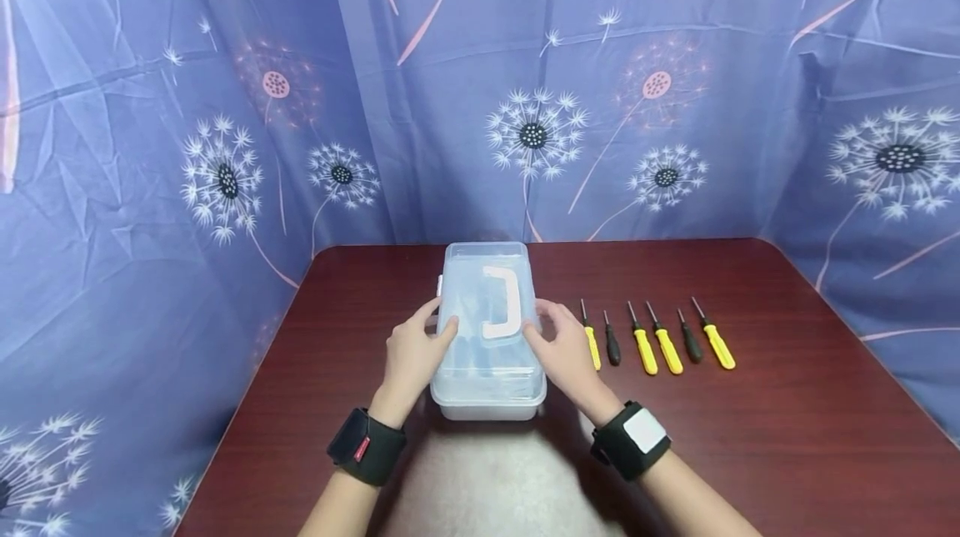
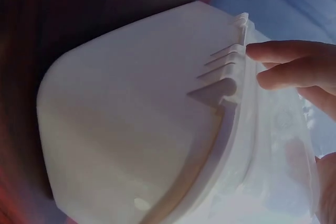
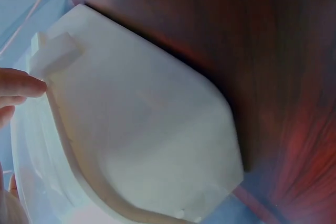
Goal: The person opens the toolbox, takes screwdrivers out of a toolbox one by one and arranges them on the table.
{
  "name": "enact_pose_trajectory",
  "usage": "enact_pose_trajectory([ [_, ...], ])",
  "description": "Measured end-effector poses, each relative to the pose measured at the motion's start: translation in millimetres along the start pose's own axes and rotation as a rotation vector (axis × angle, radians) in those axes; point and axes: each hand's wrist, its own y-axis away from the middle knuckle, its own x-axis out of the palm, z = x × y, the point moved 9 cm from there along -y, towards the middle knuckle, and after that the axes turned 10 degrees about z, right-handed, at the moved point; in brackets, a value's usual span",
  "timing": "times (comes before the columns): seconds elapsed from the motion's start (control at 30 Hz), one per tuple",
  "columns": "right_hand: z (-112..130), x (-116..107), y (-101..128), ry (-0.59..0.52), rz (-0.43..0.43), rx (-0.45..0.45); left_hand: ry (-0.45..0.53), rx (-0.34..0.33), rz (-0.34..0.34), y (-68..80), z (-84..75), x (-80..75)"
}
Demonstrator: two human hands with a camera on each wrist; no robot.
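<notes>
Bare hands, black wristbands: red tag on left [image 1: 366,446], white patch on right [image 1: 630,439].

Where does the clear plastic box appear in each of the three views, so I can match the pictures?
Head: the plastic box stands at centre on the table, between both hands.
Left wrist: it fills the frame, with fingers at its right edge.
Right wrist: it fills the left and centre.
Shared landmark: the dark red table.

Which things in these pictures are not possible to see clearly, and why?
- Contents of the box: head view, frosted lid blurs them.
- Screwdriver tips: head view, too small to tell their type.
- Left hand: left wrist view, cut off by the right edge.
- Right hand: right wrist view, cut off by the left edge.
</notes>
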Motion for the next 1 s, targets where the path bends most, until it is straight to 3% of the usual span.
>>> enact_pose_trajectory([
  [0.4, 19, 30, -20, 0.014, 0.026, -0.021, 0.011, -0.064, 0.025, -15.2, 31.0, -23.1],
  [0.73, 47, 55, -40, 0.047, -0.026, -0.099, 0.003, -0.107, 0.051, -32.0, 58.8, -48.2],
  [1.0, 60, 82, -53, 0.039, 0.004, -0.086, 0.011, -0.15, 0.043, -36.2, 80.8, -68.6],
])
